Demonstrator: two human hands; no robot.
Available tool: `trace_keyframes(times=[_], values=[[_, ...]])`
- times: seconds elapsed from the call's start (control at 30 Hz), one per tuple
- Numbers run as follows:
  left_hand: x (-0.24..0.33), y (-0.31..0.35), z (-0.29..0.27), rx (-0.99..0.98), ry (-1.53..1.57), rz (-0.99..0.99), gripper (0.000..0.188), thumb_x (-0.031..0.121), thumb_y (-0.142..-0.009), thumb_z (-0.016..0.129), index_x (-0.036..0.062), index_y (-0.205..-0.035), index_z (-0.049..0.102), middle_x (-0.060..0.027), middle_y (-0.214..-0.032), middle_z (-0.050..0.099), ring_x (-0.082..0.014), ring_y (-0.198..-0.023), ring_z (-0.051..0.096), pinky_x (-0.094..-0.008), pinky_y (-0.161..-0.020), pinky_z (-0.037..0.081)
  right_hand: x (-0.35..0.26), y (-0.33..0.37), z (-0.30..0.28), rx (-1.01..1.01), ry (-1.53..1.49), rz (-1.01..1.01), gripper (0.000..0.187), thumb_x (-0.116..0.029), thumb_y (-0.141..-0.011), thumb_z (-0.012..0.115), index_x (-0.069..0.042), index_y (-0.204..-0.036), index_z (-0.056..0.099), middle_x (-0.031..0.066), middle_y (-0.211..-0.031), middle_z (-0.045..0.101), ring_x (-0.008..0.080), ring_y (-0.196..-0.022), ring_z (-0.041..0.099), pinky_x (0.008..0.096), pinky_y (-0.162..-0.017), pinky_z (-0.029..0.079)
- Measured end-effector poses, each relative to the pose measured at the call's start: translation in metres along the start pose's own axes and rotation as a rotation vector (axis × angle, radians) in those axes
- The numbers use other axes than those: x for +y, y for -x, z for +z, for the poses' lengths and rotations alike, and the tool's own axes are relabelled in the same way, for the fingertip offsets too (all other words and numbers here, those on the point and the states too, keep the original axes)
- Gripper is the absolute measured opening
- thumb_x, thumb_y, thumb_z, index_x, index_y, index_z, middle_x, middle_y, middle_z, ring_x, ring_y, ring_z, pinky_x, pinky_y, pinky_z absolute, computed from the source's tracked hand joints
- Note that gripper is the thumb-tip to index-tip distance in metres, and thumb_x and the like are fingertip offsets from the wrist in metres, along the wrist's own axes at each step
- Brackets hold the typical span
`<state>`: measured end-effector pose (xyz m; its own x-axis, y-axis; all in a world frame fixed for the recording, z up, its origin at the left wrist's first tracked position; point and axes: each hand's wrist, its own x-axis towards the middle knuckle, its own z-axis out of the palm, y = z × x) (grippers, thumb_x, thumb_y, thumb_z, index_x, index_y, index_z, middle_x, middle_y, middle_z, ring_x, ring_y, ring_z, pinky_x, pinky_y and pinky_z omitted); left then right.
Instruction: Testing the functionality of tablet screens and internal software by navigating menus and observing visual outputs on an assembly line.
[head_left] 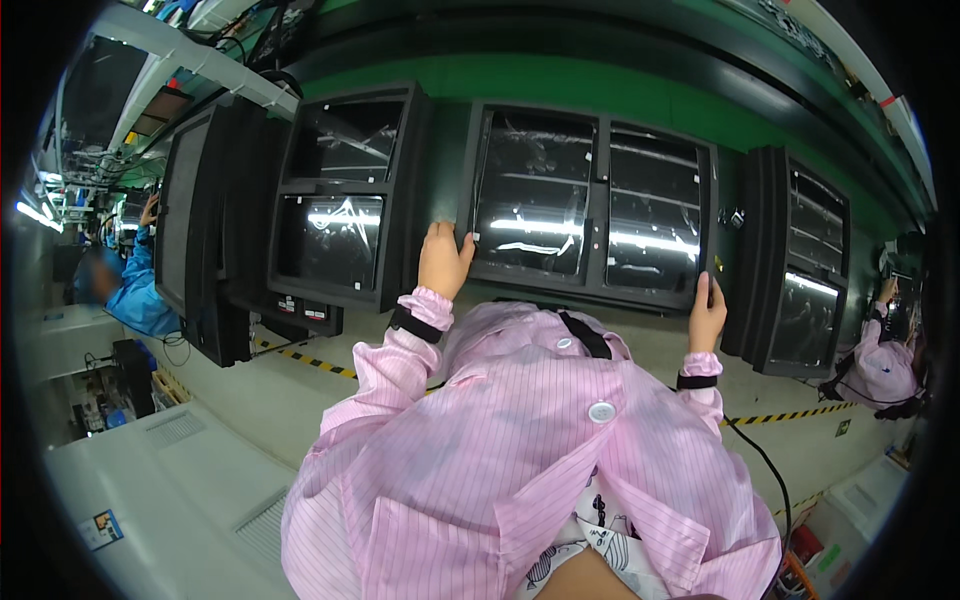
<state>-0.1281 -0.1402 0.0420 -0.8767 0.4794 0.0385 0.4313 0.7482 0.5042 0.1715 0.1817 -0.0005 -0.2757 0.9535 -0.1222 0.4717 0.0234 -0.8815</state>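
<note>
On opposite sides, hands (442, 264) apparently grip one frame (598, 212).

A long green workbench (580, 85) with black framed units placed along it in one row.
In the middle there is a wide black rectangular frame (595, 215) with two dark glossy panels side by side. To its left is a black two-panel unit (333, 187), and farther left a deep black box-shaped unit (185, 205). On the right is a thick black two-window unit (817, 265). Between this one and the wide frame lies a small shiny object (737, 217), too small to identify.
</note>
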Motion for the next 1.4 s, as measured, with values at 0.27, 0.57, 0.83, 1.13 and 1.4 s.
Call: trace_keyframes(times=[0.27,0.57,0.83,1.13,1.4], values=[[0.036,-0.032,-0.038,-0.022,0.998,-0.109,0.043,-0.006,-0.084,0.06,0.0018,-0.12,0.037,-0.0142,-0.107,0.06,-0.0142,-0.093,0.059,-0.0246,-0.079,0.048,-0.09,-0.024,-0.017,-0.057,-0.423,-0.03,0.041,-0.019,-0.092,0.062,0.006,-0.123,0.056,0.0091,-0.114,0.062,0.0127,-0.105,0.056,0.0234,-0.091,0.041],[0.033,-0.23,0.054,0.19,1.071,-0.349,0.054,0.006,-0.069,0.075,0.0027,-0.117,0.052,-0.0146,-0.098,0.059,-0.0227,-0.088,0.058,-0.0333,-0.077,0.048,-0.124,-0.067,0.036,-0.109,-0.501,-0.245,0.042,-0.015,-0.092,0.06,-0.003,-0.131,0.051,0.0093,-0.124,0.058,0.0141,-0.106,0.056,0.0298,-0.088,0.047],[0.055,-0.301,0.108,0.394,0.146,0.058,0.051,0.031,-0.081,0.069,0.0075,-0.123,0.052,-0.0195,-0.118,0.058,-0.0361,-0.112,0.054,-0.0437,-0.098,0.039,0.051,-0.086,-0.024,0.103,0.394,0.048,0.021,-0.008,-0.082,0.067,-0.003,-0.103,0.068,0.0147,-0.091,0.069,0.0246,-0.081,0.068,0.0329,-0.072,0.052],[0.13,-0.04,0.058,-0.366,0.116,0.957,0.047,0.025,-0.074,0.072,0.0084,-0.116,0.058,-0.015,-0.128,0.05,-0.0326,-0.125,0.042,-0.0464,-0.103,0.033,0.06,-0.111,-0.007,0.06,0.59,-0.264,0.018,-0.009,-0.076,0.074,-0.004,-0.088,0.061,0.016,-0.1,0.056,0.0347,-0.086,0.06,0.04,-0.078,0.049],[0.143,0.002,0.107,-0.167,-0.168,0.655,0.062,0.039,-0.086,0.059,-0.0025,-0.131,0.045,-0.0239,-0.13,0.047,-0.0378,-0.128,0.037,-0.0556,-0.108,0.021,0.051,-0.104,-0.049,0.135,-0.104,-0.238,0.012,-0.01,-0.085,0.07,-0.002,-0.084,0.061,0.0006,-0.077,0.066,0.0039,-0.069,0.059,0.0187,-0.062,0.042]])
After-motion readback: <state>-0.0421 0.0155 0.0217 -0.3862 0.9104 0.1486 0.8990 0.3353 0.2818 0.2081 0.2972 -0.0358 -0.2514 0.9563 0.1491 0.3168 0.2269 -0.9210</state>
